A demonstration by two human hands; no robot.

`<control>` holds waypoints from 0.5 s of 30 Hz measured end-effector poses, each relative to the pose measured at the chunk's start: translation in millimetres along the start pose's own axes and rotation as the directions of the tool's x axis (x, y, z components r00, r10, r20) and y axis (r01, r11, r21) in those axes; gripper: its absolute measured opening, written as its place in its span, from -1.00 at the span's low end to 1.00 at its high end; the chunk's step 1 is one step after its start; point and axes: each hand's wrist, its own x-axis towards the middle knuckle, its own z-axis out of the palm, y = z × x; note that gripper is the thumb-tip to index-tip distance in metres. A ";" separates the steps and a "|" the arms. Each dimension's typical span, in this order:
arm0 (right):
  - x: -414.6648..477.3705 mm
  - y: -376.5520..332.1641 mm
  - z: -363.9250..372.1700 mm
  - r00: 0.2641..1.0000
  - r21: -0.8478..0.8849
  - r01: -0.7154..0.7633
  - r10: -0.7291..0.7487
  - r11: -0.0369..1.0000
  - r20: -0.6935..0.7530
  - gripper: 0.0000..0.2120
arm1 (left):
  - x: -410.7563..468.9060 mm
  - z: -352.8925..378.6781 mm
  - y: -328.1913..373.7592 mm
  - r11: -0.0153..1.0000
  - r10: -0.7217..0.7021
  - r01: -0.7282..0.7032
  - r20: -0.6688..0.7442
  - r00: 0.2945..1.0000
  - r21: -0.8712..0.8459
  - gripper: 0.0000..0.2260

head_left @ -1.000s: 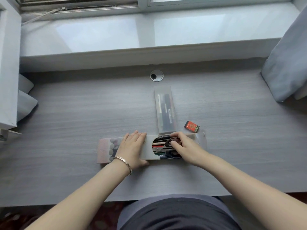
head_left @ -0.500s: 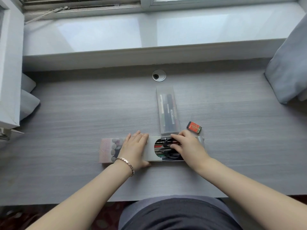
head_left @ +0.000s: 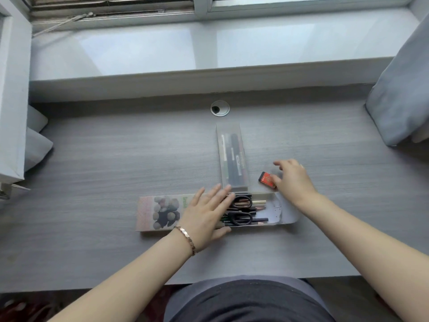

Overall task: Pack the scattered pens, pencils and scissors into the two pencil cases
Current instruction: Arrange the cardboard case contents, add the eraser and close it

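Two cases: clear case (head_left: 232, 156) shut with pens; printed case (head_left: 160, 212) open under my flat, empty left hand (head_left: 206, 216), scissors (head_left: 241, 209) inside. Right hand (head_left: 293, 180) just left them, fingers spread on the red eraser (head_left: 267, 180), probably not gripped yet.

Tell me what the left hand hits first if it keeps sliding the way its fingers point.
Most likely the clear pencil case standing end-on just beyond the left hand; its fingertips nearly reach that case's near end, though height above it is unclear.
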 end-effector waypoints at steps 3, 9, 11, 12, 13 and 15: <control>6.9 0.7 6.1 0.994 -0.103 0.009 0.002 0.995 0.106 -0.64 | 8.2 -1.5 10.1 0.996 0.076 -0.074 0.049 0.996 -0.041 -0.54; 5.6 -0.5 7.9 0.968 -0.155 0.128 -0.090 0.980 0.234 -0.53 | 20.5 5.2 11.7 0.989 0.141 -0.148 0.240 0.960 0.012 -0.46; 2.1 2.1 10.1 0.975 -0.170 0.135 -0.100 0.976 0.198 -0.57 | 21.8 4.8 13.9 0.985 0.152 -0.165 0.231 0.961 0.038 -0.43; 0.9 3.3 10.5 0.981 -0.148 0.155 -0.135 0.977 0.137 -0.60 | 23.5 4.9 14.5 0.982 0.165 -0.180 0.220 0.962 0.051 -0.41; -2.0 2.6 10.0 0.984 -0.082 0.174 -0.171 0.981 0.044 -0.64 | 26.4 4.0 15.8 0.976 0.186 -0.205 0.207 0.961 0.073 -0.39; -12.4 -4.0 1.6 0.978 0.166 0.170 -0.146 0.971 -0.148 -0.69 | 33.7 6.0 19.7 0.958 0.242 -0.262 0.164 0.956 0.113 -0.37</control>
